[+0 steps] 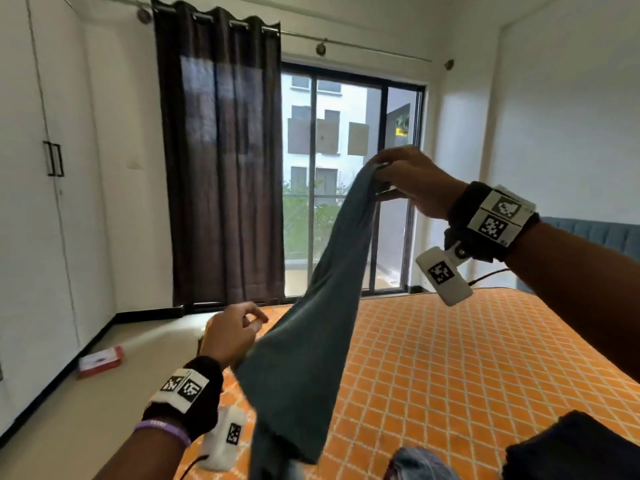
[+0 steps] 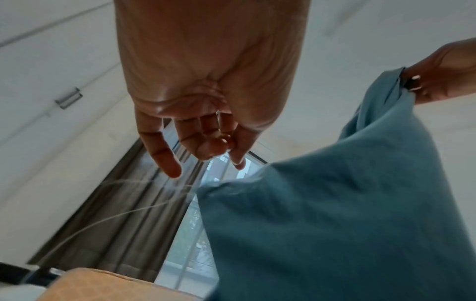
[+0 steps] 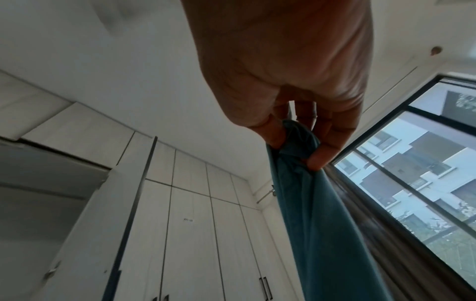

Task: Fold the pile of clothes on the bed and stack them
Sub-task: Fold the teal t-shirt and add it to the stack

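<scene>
A teal garment [image 1: 304,358] hangs in the air over the near left part of the orange patterned bed [image 1: 467,358]. My right hand [image 1: 384,174] is raised and pinches the bunched top end of the garment [image 3: 322,203] between thumb and fingers [image 3: 315,163]. My left hand [image 1: 254,320] hovers lower, just left of the cloth's edge, fingers loosely curled. In the left wrist view the left hand [image 2: 206,163] holds nothing and the garment [image 2: 335,224] hangs beside it. A dark folded garment [image 1: 581,448] and a denim piece [image 1: 419,462] lie at the bed's near edge.
White wardrobe doors [image 1: 41,168] line the left wall. A dark curtain [image 1: 221,168] and a glass sliding door [image 1: 346,168] stand behind the bed. A red and white box [image 1: 100,362] lies on the floor at left. A teal headboard [image 1: 595,233] is at right.
</scene>
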Demonstrator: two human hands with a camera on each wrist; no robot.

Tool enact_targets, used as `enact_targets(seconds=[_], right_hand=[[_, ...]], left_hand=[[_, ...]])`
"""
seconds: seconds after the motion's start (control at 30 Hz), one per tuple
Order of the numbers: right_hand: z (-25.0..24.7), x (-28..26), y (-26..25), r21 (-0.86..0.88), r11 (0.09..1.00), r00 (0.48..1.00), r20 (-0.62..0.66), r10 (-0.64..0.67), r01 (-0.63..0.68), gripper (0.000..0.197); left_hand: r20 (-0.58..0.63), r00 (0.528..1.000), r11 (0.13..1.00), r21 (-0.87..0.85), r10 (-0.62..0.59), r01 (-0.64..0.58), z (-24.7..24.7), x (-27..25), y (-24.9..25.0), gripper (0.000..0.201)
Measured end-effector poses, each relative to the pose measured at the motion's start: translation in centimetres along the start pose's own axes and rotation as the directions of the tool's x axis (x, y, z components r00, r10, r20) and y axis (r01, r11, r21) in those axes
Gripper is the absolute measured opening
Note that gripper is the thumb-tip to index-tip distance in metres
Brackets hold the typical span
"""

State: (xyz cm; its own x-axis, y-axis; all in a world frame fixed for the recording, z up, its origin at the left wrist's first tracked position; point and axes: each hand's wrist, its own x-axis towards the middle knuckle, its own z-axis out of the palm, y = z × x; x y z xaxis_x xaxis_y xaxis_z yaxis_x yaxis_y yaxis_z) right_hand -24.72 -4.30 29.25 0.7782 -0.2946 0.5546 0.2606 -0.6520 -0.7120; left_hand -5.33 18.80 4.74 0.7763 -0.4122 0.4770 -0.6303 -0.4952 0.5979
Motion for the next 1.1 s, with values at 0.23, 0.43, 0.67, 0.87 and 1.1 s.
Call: enact_targets(seconds=[0.23, 0.43, 0.67, 0.87, 1.1], right_hand=[[-0.5, -0.2, 3.3, 0.001, 0.994, 0.993, -0.051, 0.106, -0.107, 0.02], [3.3, -1.8, 5.1, 0.134, 0.972, 0.972, 0.16, 0.172, -0.194, 0.021], [2.9, -1.9, 7.1, 0.326, 0.896, 0.952, 0.134, 0.274, -0.303, 0.021], [1.6, -1.8, 9.8, 0.382, 0.838, 0.912, 0.035, 0.408, -0.389, 0.024], [-1.8, -0.6, 14.2, 0.528, 0.749, 0.822, -0.155, 0.547, -0.399, 0.024]], left_hand=[[0.184, 0.982, 0.977, -0.211, 0.044, -0.004, 1.3, -2.4, -1.0, 0.035], [0.319, 0.91, 0.872, -0.482, 0.263, -0.083, 5.0, -3.2, 6.0, 0.062], [0.201, 0.962, 0.794, -0.608, 0.184, -0.025, 6.7, -2.9, 5.6, 0.019], [0.415, 0.894, 0.78, -0.611, 0.171, 0.135, 4.8, -2.9, 3.2, 0.034], [0.412, 0.886, 0.971, -0.196, 0.211, -0.14, 0.5, -2.0, -2.8, 0.057]])
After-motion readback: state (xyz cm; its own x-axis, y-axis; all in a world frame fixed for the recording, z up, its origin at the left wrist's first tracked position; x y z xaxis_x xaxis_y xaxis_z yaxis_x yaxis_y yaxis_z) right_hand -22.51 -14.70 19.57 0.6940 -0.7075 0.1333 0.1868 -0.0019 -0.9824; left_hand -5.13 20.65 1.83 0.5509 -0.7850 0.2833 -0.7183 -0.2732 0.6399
